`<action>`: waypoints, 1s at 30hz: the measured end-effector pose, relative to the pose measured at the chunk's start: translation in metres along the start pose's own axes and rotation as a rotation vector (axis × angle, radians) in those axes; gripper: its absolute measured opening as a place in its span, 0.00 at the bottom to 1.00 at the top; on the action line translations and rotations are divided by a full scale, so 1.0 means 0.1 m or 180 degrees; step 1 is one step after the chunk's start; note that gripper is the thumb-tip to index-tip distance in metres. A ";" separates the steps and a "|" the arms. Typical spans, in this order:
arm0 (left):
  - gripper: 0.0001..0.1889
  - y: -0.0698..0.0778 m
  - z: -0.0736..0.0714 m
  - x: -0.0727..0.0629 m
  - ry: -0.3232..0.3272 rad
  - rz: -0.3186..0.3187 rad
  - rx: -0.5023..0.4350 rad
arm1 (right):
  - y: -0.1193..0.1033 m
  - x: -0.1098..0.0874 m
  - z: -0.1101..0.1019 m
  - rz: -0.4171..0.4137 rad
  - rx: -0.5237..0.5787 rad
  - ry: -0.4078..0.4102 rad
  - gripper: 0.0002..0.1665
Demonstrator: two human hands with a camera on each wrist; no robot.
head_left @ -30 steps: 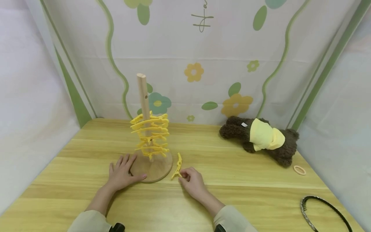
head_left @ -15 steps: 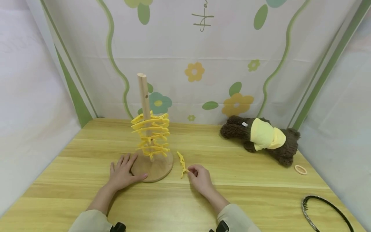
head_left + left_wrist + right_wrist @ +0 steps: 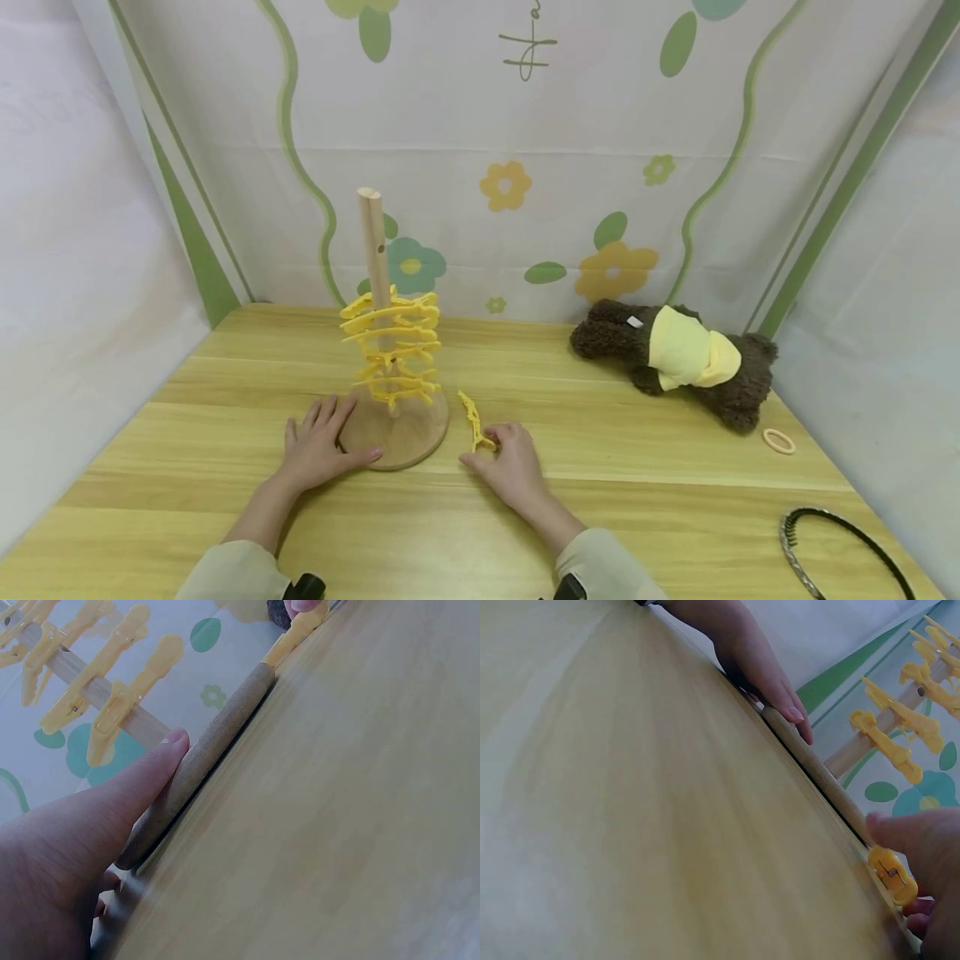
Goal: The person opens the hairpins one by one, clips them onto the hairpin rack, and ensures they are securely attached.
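Observation:
My left hand [image 3: 318,450] rests on the near left of a round wooden base [image 3: 405,437], its fingers spread and the thumb over the rim. From this base rises a wooden post [image 3: 372,242] with several yellow alligator hair clips [image 3: 390,333] clamped on its lower half, one above another. Right of the base, a single yellow hair clip [image 3: 472,414] lies low over the table, its long end pointing away from me. My right hand [image 3: 513,471] holds its handle end between thumb and fingers. The right wrist view shows that clip's spring end [image 3: 892,874] between them.
A brown plush bear [image 3: 611,329] in a yellow top lies at the back right of the wooden table [image 3: 420,533]. Near the right edge are a small pale ring [image 3: 777,441] and a black toothed headband [image 3: 840,517]. A flower-printed curtain [image 3: 450,100] hangs behind.
The loose clip has shifted right and turned, its far end now leaning left. My right hand has changed from pinching one handle to spanning both. My left hand stays on the base.

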State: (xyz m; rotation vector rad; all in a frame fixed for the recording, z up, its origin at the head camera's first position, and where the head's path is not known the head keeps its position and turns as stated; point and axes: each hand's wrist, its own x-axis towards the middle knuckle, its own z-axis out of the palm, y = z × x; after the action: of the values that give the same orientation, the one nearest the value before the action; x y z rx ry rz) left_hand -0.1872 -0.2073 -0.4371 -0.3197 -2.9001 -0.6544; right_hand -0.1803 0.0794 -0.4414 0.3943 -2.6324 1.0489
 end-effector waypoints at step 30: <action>0.49 -0.01 0.00 0.00 0.0003 -0.0011 0.0032 | 0.12 0.04 -0.13 0.0366 -0.0457 0.0206 0.28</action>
State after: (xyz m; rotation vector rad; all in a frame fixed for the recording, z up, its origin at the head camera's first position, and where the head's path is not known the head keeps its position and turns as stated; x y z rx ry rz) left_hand -0.1875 -0.2078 -0.4373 -0.3128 -2.9028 -0.6400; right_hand -0.1862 0.0965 -0.4380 0.1766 -2.6780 0.8824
